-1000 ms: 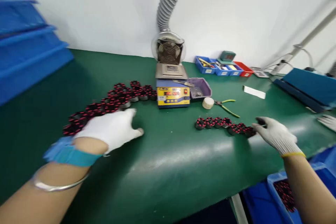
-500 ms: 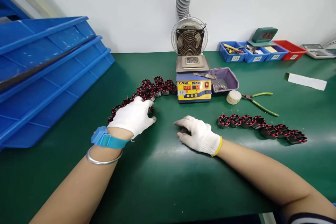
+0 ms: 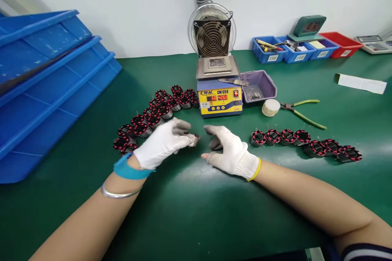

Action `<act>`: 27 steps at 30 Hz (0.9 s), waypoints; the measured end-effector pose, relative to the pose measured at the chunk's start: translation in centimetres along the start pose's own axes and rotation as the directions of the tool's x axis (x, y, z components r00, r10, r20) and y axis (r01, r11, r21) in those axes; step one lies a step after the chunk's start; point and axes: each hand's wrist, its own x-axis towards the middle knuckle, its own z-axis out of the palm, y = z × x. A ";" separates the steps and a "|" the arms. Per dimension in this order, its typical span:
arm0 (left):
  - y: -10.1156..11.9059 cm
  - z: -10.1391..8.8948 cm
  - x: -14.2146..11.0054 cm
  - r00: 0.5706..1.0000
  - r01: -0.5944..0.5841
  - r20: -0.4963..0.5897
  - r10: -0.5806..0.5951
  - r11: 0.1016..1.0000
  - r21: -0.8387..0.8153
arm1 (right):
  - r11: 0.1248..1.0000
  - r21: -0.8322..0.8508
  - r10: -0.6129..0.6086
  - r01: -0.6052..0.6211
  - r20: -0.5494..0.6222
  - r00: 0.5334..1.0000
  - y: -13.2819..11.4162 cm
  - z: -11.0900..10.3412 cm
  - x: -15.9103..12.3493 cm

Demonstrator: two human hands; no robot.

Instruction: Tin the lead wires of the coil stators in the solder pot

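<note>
While the left hand curls its fingers narrowly (around what, if anything, I cannot tell), the right hand faces it, fingers parted; wound cores stand on the tabletop near both; gripping each gently from outside should serve best.

Fairly bright, diffuse light covers the worktop, leaving soft glare at its middle and dimness toward its front left corner. The left hand blurs slightly at the fingertips; wide-angle distortion stretches the blue crates.
</note>
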 end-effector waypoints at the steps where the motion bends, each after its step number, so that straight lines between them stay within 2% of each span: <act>1: 0.1 0.9 -0.2 0.992 0.038 0.124 -0.012 0.978 -0.205 | 0.999 0.049 -0.012 0.013 -0.009 1.000 -0.1 0.1 0.0; 2: 0.1 1.8 -0.3 0.976 0.094 0.217 -0.015 0.928 -0.359 | 0.995 0.098 -0.029 0.030 -0.012 1.000 -0.1 0.2 0.0; 3: 0.1 2.6 -0.4 0.967 0.141 0.252 -0.022 0.874 -0.464 | 0.986 0.161 -0.031 0.032 -0.007 0.999 -0.1 0.3 0.0; 4: 0.1 3.1 -0.5 0.970 0.163 0.240 -0.037 0.831 -0.532 | 0.969 0.246 -0.013 0.008 0.017 1.000 -0.1 0.4 0.1; 6: -0.1 3.6 -0.5 0.986 0.153 0.145 -0.082 0.791 -0.593 | 0.886 0.452 0.064 -0.099 0.092 0.994 0.0 0.4 0.3; 7: -0.2 3.5 -0.5 0.995 0.097 0.070 -0.068 0.793 -0.602 | 0.822 0.547 0.099 -0.156 0.133 0.986 0.1 0.4 0.5; 8: -0.4 3.3 -0.5 1.000 -0.004 -0.016 -0.007 0.806 -0.592 | 0.756 0.624 0.120 -0.196 0.161 0.980 0.2 0.3 0.6; 9: -0.6 3.1 -0.5 0.990 -0.141 -0.103 0.101 0.819 -0.556 | 0.699 0.682 0.135 -0.214 0.168 0.977 0.2 0.2 0.8; 10: -0.9 3.0 -0.5 0.959 -0.283 -0.165 0.231 0.828 -0.484 | 0.657 0.722 0.145 -0.216 0.160 0.976 0.3 0.0 0.9; 12: -1.4 3.2 -0.8 0.862 -0.506 -0.180 0.473 0.819 -0.271 | 0.598 0.775 0.155 -0.206 0.140 0.978 0.2 -0.1 1.1; 13: -1.6 3.5 -0.9 0.834 -0.550 -0.149 0.531 0.819 -0.164 | 0.575 0.793 0.159 -0.200 0.132 0.978 0.1 0.0 1.1; 15: -2.0 4.5 -1.2 0.829 -0.544 -0.139 0.542 0.839 0.023 | 0.542 0.816 0.190 -0.201 0.114 0.975 -0.1 0.3 1.0; 16: -2.2 5.0 -1.3 0.829 -0.527 -0.167 0.534 0.846 0.088 | 0.537 0.819 0.215 -0.204 0.101 0.971 -0.2 0.5 0.9; 18: -2.6 5.7 -1.4 0.800 -0.519 -0.242 0.549 0.836 0.177 | 0.557 0.801 0.266 -0.219 0.078 0.961 -0.4 0.8 0.6; 21: -2.7 5.5 -1.4 0.724 -0.577 -0.261 0.639 0.767 0.280 | 0.676 0.698 0.216 -0.236 0.118 0.969 -0.3 0.5 0.4; 24: -2.3 4.5 -1.1 0.671 -0.630 -0.180 0.720 0.681 0.374 | 0.783 0.593 0.100 -0.186 0.175 0.979 0.2 -0.8 0.7; 27: -2.0 3.6 -0.7 0.615 -0.718 -0.032 0.788 0.576 0.390 | 0.786 0.567 0.109 -0.246 0.265 0.958 0.5 -2.1 1.3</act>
